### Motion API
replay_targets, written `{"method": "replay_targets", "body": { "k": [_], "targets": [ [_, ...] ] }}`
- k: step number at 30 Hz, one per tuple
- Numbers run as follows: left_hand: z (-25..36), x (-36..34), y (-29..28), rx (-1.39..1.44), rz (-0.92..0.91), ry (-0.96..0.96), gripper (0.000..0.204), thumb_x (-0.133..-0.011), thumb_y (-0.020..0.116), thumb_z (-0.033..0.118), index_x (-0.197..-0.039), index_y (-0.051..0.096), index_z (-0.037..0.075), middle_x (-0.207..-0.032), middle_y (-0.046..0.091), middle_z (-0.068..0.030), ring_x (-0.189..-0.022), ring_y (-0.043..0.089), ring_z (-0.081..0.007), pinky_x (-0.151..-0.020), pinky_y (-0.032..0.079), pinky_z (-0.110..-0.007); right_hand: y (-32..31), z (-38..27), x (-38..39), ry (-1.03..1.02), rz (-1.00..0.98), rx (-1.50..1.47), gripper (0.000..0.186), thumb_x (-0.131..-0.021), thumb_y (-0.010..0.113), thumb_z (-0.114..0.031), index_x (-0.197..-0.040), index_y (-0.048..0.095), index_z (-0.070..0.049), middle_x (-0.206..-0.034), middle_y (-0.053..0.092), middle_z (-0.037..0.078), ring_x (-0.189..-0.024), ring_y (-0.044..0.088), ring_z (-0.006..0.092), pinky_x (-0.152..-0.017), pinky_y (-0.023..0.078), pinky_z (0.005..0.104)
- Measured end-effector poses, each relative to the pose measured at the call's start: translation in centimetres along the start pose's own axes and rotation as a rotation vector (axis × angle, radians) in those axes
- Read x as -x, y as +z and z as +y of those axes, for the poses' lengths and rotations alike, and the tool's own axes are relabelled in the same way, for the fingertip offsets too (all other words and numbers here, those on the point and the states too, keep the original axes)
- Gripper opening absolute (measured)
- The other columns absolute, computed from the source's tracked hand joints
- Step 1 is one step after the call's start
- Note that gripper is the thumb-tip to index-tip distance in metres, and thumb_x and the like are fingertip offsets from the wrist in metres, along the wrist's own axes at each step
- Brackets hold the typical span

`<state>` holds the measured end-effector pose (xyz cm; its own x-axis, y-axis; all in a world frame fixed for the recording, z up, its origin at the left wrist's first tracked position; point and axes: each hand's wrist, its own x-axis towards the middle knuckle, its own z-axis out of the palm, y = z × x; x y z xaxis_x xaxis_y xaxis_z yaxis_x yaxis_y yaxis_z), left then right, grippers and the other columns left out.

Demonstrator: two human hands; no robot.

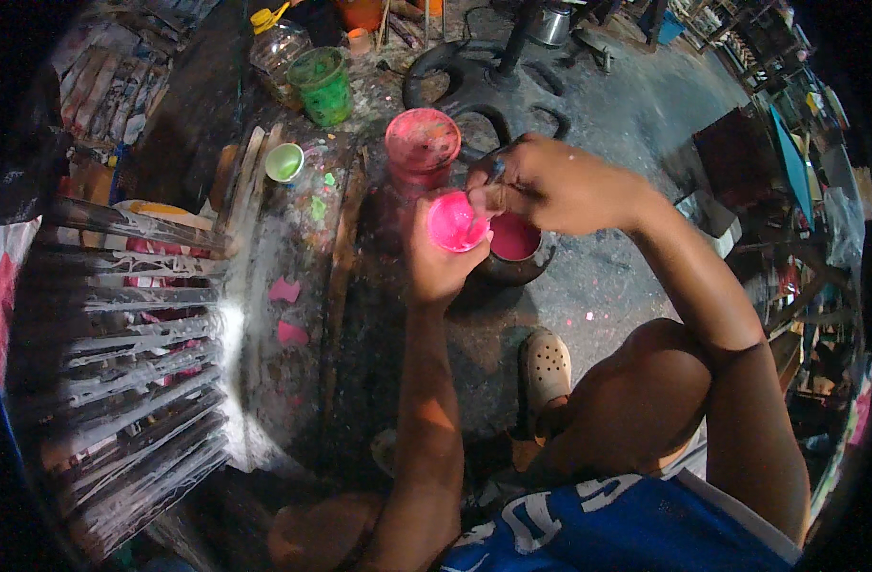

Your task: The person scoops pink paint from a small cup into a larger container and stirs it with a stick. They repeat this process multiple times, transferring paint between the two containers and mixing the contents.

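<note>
My left hand (434, 267) is wrapped round a small cup (447, 225) of bright pink liquid, tilted so its inside faces me. Just above its right rim, my right hand (560, 186) is closed in a pinch. Something thin shows between those fingers and seems to reach down to the cup, but its kind cannot be made out. Below the right hand stands a dark round pot (517, 272) with deeper pink liquid inside, partly hidden by that hand. A pink-stained bucket (423, 157) stands just beyond the left hand.
On the left are a green-stained bucket (324, 91), a clear jug with a yellow top (276, 48) and a small pale-green cup (284, 162). Coated strips (150, 324) lie stacked nearer me. A black stand base (503, 76) lies ahead; my clog-shod foot (547, 367) is below the pot.
</note>
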<state>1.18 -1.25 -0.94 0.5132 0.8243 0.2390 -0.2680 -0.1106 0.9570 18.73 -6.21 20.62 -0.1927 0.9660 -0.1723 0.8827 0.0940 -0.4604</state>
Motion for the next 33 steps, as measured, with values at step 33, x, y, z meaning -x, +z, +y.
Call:
{"method": "replay_targets", "body": {
  "k": [33],
  "targets": [
    [-0.3, -0.2, -0.2, -0.185, -0.011, 0.028, 0.074, -0.080, 0.098, 0.001, -0.140, 0.054, 0.005, -0.131, 0.067, -0.0086, -0.121, 0.068, -0.0204, -0.107, 0.056, -0.038, 0.9, 0.5, -1.1, -0.128, 0.132, -0.222, 0.036, -0.111, 0.068, -0.031, -0.107, 0.079, 0.002, -0.097, 0.076, 0.028, -0.095, 0.074, 0.0491, -0.086, 0.057, 0.0555]
  ]
}}
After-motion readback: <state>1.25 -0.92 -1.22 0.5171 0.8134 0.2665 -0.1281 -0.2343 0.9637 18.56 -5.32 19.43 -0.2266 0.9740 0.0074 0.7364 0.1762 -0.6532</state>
